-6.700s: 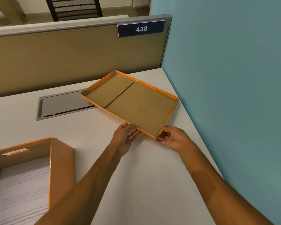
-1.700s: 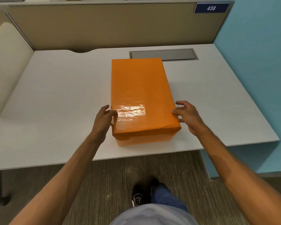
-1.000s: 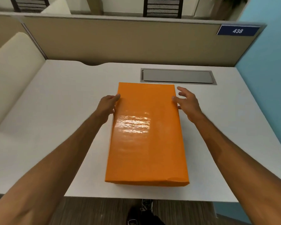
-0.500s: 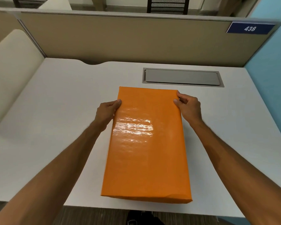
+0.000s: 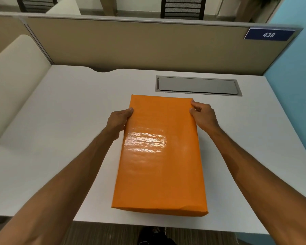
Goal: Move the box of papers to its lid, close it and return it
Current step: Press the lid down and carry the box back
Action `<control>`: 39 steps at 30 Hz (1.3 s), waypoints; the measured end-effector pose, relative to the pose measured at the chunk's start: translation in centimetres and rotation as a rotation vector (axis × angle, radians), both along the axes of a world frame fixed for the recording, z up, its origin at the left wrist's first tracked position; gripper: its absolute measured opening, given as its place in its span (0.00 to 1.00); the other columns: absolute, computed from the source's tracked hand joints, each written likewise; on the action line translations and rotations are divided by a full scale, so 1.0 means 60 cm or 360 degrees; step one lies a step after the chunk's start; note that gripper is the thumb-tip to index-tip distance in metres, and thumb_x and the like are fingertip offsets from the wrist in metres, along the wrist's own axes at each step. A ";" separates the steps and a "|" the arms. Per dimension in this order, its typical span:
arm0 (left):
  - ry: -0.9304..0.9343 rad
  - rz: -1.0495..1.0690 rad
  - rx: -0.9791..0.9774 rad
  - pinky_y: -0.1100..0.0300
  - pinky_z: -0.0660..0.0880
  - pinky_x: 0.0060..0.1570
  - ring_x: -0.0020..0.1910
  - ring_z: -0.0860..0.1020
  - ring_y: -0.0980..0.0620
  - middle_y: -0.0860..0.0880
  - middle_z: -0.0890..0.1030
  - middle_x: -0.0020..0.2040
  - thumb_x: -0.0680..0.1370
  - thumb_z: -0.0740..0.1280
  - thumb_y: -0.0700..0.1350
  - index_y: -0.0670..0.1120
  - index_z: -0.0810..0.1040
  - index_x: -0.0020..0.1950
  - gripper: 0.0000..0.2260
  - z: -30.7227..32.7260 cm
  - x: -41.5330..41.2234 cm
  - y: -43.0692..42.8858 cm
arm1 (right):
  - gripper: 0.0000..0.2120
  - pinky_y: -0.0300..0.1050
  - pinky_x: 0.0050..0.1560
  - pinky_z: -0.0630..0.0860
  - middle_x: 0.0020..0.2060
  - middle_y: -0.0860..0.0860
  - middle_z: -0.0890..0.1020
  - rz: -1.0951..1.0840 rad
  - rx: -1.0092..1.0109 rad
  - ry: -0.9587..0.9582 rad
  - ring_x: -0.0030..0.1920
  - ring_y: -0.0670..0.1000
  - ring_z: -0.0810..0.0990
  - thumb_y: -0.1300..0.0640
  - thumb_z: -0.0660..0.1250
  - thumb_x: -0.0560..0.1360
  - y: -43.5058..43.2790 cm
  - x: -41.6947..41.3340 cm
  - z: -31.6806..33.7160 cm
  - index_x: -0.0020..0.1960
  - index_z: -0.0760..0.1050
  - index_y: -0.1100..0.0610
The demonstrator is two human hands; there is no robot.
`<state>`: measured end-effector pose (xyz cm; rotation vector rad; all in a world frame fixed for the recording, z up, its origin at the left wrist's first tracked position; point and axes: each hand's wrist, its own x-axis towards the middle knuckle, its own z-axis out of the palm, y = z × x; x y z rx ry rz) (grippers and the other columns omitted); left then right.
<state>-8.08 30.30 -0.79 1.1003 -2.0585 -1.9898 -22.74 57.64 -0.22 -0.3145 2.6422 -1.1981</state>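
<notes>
The orange box of papers (image 5: 160, 156) stands on the white desk (image 5: 60, 131) with its glossy orange lid fitted on top, so the papers inside are hidden. Its long side runs away from me. My left hand (image 5: 119, 121) grips the far left edge of the lid, thumb on top. At the far right corner my right hand (image 5: 202, 114) clasps the lid, fingers curled over the edge.
A grey metal cable flap (image 5: 198, 85) is set into the desk just beyond the box. A beige partition (image 5: 140, 45) with a blue "438" plate (image 5: 268, 34) closes the back. A blue wall (image 5: 297, 85) stands on the right, a cream panel (image 5: 12, 76) on the left.
Both hands slid from the box's near end to its far end and closed on the lid's edges. The box itself has stayed on the desk.
</notes>
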 end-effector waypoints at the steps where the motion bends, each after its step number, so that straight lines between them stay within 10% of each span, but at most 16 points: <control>1: -0.0006 -0.0037 -0.0031 0.47 0.74 0.53 0.59 0.77 0.43 0.45 0.79 0.63 0.77 0.66 0.59 0.46 0.76 0.66 0.23 0.003 0.002 0.000 | 0.24 0.57 0.67 0.71 0.73 0.55 0.72 0.0045 0.0016 -0.0033 0.70 0.59 0.73 0.51 0.62 0.82 0.003 0.002 0.005 0.77 0.65 0.52; 7: -0.0029 -0.0159 -0.0158 0.43 0.72 0.62 0.68 0.72 0.39 0.43 0.71 0.73 0.79 0.66 0.51 0.45 0.64 0.76 0.27 0.016 0.027 -0.008 | 0.31 0.61 0.68 0.69 0.75 0.56 0.69 0.0117 0.0022 -0.0176 0.72 0.61 0.70 0.47 0.64 0.80 0.037 0.050 0.024 0.80 0.57 0.49; 20: 0.0168 -0.0337 -0.0196 0.63 0.78 0.43 0.48 0.84 0.57 0.61 0.86 0.46 0.77 0.69 0.50 0.52 0.82 0.58 0.11 -0.002 0.216 0.048 | 0.23 0.59 0.61 0.78 0.65 0.56 0.79 -0.0021 -0.0374 -0.0330 0.62 0.57 0.79 0.53 0.70 0.77 0.117 0.220 0.007 0.71 0.73 0.57; 39: 0.0032 -0.0016 0.0367 0.48 0.79 0.41 0.51 0.82 0.44 0.50 0.82 0.55 0.76 0.70 0.50 0.56 0.73 0.70 0.22 -0.007 0.235 0.103 | 0.36 0.68 0.60 0.75 0.64 0.47 0.79 -0.0108 -0.0723 -0.0921 0.58 0.52 0.80 0.40 0.71 0.71 0.143 0.295 -0.017 0.76 0.62 0.41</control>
